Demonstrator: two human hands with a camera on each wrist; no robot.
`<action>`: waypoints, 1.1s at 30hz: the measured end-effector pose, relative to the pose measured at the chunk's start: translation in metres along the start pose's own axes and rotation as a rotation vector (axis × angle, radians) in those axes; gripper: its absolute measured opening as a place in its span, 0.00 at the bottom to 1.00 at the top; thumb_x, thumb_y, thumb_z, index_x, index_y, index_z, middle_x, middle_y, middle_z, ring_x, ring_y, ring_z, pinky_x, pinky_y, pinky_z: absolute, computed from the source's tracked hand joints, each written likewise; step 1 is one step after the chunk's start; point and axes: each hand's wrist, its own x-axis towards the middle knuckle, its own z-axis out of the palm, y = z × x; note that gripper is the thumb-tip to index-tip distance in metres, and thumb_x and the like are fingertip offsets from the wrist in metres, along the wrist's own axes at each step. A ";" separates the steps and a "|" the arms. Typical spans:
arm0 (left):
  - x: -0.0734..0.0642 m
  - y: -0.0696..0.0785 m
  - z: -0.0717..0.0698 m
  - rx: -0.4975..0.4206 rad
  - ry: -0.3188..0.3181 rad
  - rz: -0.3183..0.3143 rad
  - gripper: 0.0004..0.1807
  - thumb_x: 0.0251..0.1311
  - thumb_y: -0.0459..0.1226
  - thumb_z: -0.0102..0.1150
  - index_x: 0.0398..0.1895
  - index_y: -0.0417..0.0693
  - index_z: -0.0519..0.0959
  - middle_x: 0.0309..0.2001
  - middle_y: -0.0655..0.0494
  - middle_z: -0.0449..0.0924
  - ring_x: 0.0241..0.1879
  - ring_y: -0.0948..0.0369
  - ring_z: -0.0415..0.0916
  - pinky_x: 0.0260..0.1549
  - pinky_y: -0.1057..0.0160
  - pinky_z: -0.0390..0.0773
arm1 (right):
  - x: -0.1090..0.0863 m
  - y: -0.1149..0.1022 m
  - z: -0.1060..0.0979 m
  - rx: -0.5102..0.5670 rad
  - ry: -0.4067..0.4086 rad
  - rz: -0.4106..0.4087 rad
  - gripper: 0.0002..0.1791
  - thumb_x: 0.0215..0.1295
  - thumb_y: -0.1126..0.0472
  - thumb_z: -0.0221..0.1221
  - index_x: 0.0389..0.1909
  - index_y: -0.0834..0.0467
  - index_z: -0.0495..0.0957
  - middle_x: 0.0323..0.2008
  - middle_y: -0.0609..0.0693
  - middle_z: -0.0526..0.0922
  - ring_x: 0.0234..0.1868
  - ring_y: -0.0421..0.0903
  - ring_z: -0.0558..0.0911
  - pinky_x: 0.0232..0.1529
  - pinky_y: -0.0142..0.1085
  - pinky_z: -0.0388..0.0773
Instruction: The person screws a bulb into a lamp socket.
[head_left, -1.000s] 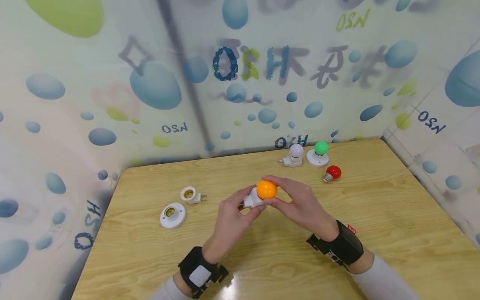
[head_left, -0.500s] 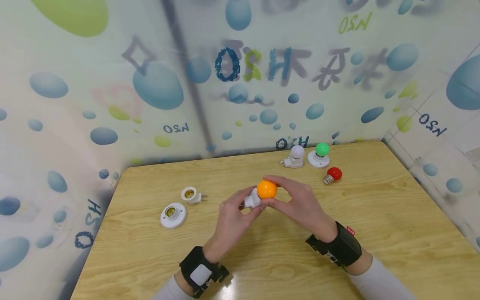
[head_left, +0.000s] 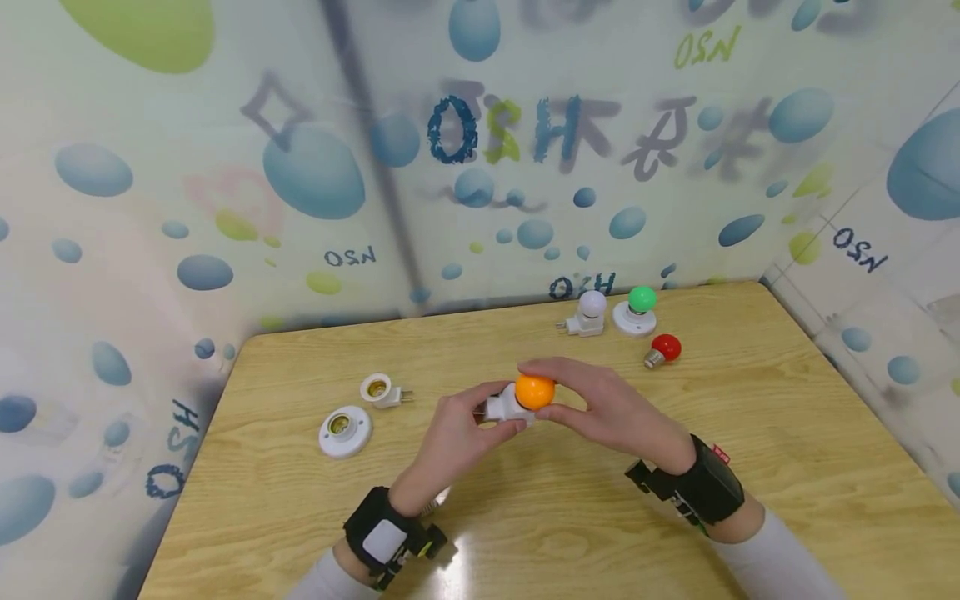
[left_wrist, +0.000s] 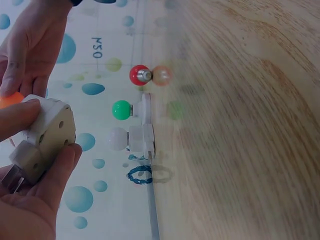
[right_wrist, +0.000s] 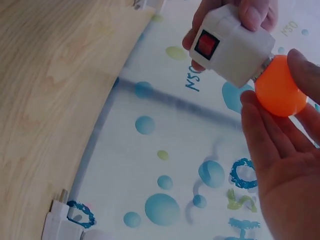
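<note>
My left hand (head_left: 461,429) grips a white plug-in lamp socket (right_wrist: 230,45), prongs to the left and a red rocker switch (right_wrist: 206,44) on its side. An orange bulb (head_left: 535,392) stands at the socket's mouth, a little of its metal screw base showing in the right wrist view. Thumb and fingers of my right hand (head_left: 600,404) hold the bulb's round glass from the right. Both things are up off the wooden table (head_left: 570,517). Most of the bulb is hidden in the left wrist view.
At left lie a bare plug-in socket (head_left: 381,390) and a round socket base (head_left: 345,432). Back right are a white bulb (head_left: 592,303) in a plug-in socket, a green bulb (head_left: 642,299) in a round base and a loose red bulb (head_left: 666,347). A patterned curtain (head_left: 480,233) hangs behind.
My left wrist has shifted slightly left and a small metallic piece beside it has come into view. The right wrist has moved a little right, and its fingers have shifted on the orange bulb.
</note>
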 end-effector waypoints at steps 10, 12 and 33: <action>-0.003 0.002 0.001 0.033 0.076 0.036 0.25 0.57 0.37 0.78 0.58 0.40 0.84 0.48 0.50 0.87 0.37 0.59 0.79 0.38 0.51 0.86 | 0.000 -0.004 0.011 -0.051 0.128 -0.048 0.31 0.59 0.63 0.74 0.64 0.60 0.78 0.58 0.53 0.85 0.56 0.50 0.85 0.56 0.48 0.83; -0.003 0.001 0.002 0.039 0.094 0.049 0.25 0.57 0.37 0.78 0.58 0.40 0.84 0.48 0.50 0.87 0.37 0.59 0.79 0.38 0.51 0.86 | 0.000 -0.004 0.014 -0.055 0.146 -0.035 0.31 0.59 0.62 0.74 0.64 0.60 0.78 0.58 0.53 0.85 0.56 0.49 0.85 0.55 0.48 0.83; -0.003 -0.001 -0.004 0.155 0.109 -0.009 0.39 0.57 0.43 0.78 0.71 0.45 0.73 0.67 0.48 0.76 0.60 0.50 0.77 0.58 0.48 0.79 | 0.010 0.002 0.012 -0.094 0.147 0.013 0.28 0.62 0.61 0.73 0.64 0.58 0.78 0.60 0.53 0.80 0.58 0.50 0.81 0.59 0.49 0.81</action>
